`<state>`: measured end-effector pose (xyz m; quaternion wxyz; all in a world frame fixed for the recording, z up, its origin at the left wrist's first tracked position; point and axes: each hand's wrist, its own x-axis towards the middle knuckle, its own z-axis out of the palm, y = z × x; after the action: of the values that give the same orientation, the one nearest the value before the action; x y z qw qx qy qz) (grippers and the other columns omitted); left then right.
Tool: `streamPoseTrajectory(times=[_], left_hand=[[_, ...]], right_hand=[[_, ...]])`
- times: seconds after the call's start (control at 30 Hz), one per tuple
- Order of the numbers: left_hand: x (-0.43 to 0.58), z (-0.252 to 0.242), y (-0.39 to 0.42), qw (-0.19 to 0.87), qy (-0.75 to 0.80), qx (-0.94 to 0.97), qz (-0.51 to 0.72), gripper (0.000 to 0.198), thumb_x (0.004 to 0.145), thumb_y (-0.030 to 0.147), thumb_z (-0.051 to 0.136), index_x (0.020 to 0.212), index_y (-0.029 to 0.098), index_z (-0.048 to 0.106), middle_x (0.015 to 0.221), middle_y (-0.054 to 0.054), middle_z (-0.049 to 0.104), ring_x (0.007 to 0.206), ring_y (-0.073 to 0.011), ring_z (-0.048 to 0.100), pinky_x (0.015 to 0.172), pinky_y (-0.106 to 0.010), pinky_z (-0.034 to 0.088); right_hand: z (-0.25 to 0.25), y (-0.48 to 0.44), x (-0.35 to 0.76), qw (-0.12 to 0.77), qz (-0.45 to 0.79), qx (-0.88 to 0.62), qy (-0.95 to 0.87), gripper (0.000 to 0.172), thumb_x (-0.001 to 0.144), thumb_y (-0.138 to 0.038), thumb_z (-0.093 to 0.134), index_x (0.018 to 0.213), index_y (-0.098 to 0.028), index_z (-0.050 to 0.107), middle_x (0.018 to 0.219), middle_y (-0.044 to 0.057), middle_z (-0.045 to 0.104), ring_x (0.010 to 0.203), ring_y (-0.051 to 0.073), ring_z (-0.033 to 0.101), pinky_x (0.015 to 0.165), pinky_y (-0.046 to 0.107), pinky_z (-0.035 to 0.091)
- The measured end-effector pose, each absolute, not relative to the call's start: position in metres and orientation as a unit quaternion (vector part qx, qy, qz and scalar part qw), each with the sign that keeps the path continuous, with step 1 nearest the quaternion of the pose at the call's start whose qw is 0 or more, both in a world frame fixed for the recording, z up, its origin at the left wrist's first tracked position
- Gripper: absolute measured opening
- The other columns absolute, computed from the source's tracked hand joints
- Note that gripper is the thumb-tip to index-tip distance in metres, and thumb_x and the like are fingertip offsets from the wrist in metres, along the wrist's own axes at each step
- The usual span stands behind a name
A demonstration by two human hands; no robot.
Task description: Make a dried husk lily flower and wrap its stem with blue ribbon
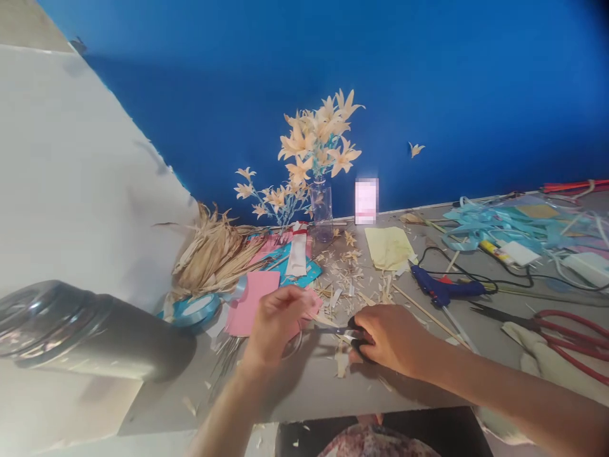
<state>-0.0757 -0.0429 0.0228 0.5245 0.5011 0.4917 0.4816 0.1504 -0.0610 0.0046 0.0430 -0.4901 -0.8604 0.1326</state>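
Observation:
My right hand is closed around the dark handles of a small pair of scissors, whose blades point left toward my other hand. My left hand is pinched closed beside the blades, on a small pale piece too blurred to name. A thin pale loop hangs below its fingers. Just behind the left hand lies pink paper. Pale scraps are strewn over the table between the hands and the vase.
Pale artificial flowers stand in a clear vase by the blue wall. Dried husks, blue ribbon and a large grey bottle are left. At right lie a blue glue gun and red-handled scissors.

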Motion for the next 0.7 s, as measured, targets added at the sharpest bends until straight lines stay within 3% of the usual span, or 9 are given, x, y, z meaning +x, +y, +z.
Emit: streamPoseTrajectory(times=[0.1,0.2,0.3,0.4,0.5,0.7], left_hand=[[-0.078,0.025,-0.039,0.577,0.452,0.417,0.538,0.022,0.067,0.034,0.084,0.066,0.017,0.069,0.070,-0.002,0.067,0.069,-0.0151,0.062,0.065,-0.027,0.051],[-0.071,0.030,-0.038,0.629,0.429,0.407,0.504,0.024,0.066,0.033,0.088,0.067,0.016,0.070,0.072,-0.003,0.068,0.069,-0.0146,0.063,0.065,-0.026,0.052],[-0.056,0.029,-0.031,0.662,0.422,0.408,0.465,0.026,0.066,0.033,0.088,0.069,0.015,0.069,0.073,-0.004,0.068,0.069,-0.0139,0.063,0.062,-0.024,0.050],[-0.039,0.024,-0.017,0.669,0.420,0.406,0.459,0.027,0.064,0.032,0.089,0.069,0.015,0.068,0.071,-0.002,0.067,0.066,-0.0125,0.062,0.059,-0.022,0.049],[-0.029,0.020,-0.005,0.674,0.417,0.405,0.456,0.026,0.065,0.031,0.087,0.070,0.015,0.067,0.070,-0.002,0.066,0.066,-0.0124,0.062,0.059,-0.022,0.050],[-0.030,0.029,-0.001,0.667,0.429,0.389,0.468,0.026,0.065,0.030,0.086,0.067,0.014,0.065,0.071,-0.001,0.063,0.062,-0.0104,0.060,0.057,-0.021,0.050]], right_hand=[[-0.007,-0.072,0.165,0.053,0.128,-0.481,-0.866,0.017,0.077,-0.025,0.074,0.088,-0.017,0.064,0.089,0.008,0.072,0.083,0.025,0.067,0.066,0.030,0.038],[-0.017,-0.078,0.179,0.055,0.132,-0.480,-0.865,0.029,0.074,-0.021,0.076,0.100,-0.016,0.062,0.092,0.009,0.071,0.085,0.027,0.067,0.068,0.032,0.042],[-0.014,-0.074,0.188,0.050,0.115,-0.473,-0.872,0.026,0.074,-0.021,0.076,0.096,-0.016,0.063,0.100,0.013,0.070,0.090,0.030,0.067,0.068,0.032,0.043],[-0.005,-0.063,0.189,-0.010,0.178,-0.477,-0.861,0.015,0.075,-0.025,0.076,0.079,-0.018,0.063,0.085,0.010,0.071,0.076,0.026,0.068,0.058,0.029,0.037],[-0.001,-0.054,0.191,-0.035,0.262,-0.489,-0.831,0.020,0.070,-0.027,0.077,0.067,-0.020,0.058,0.064,0.002,0.067,0.061,0.020,0.063,0.049,0.026,0.026],[-0.002,-0.049,0.204,-0.009,0.350,-0.468,-0.811,0.024,0.059,-0.024,0.081,0.078,-0.021,0.067,0.069,-0.002,0.067,0.058,0.015,0.056,0.046,0.023,0.025]])
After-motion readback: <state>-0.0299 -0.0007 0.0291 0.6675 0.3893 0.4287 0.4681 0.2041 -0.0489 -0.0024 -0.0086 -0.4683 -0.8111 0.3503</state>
